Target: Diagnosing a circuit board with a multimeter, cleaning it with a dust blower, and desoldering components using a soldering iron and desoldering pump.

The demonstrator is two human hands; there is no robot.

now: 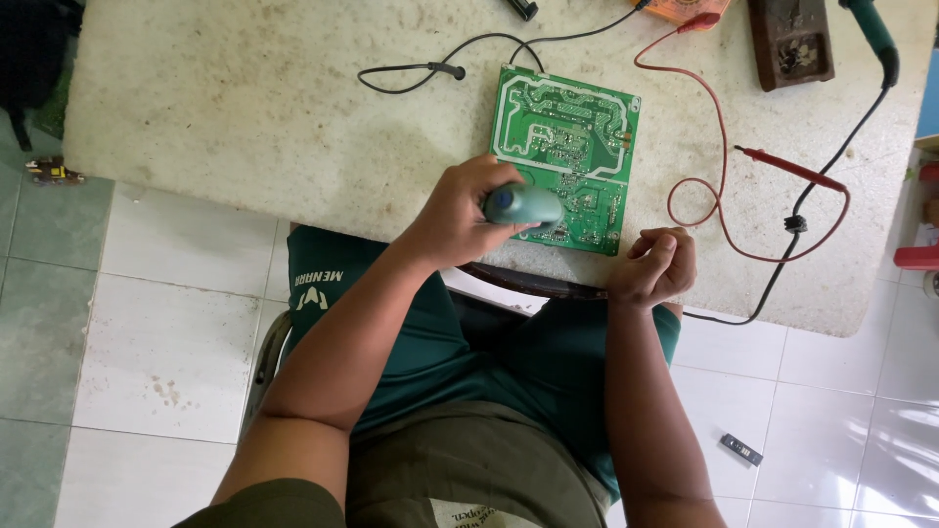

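A green circuit board (567, 147) lies solder side up on the stained white table (245, 117). My left hand (455, 210) grips a teal tool handle (523, 205), and the tool sits over the board's near left corner. My right hand (653, 264) rests at the table's near edge, just right of the board. Its fingers are curled into a loose fist, and I see nothing in it. The tool's tip is hidden behind its handle.
A red probe (792, 171) with a looping red lead lies right of the board. A black probe (445, 70) and its cable lie to the board's far left. A green-handled soldering iron (875, 39), a brown stand (790, 39) and an orange meter (685, 8) sit at the far edge. A small black object (741, 450) lies on the tiled floor.
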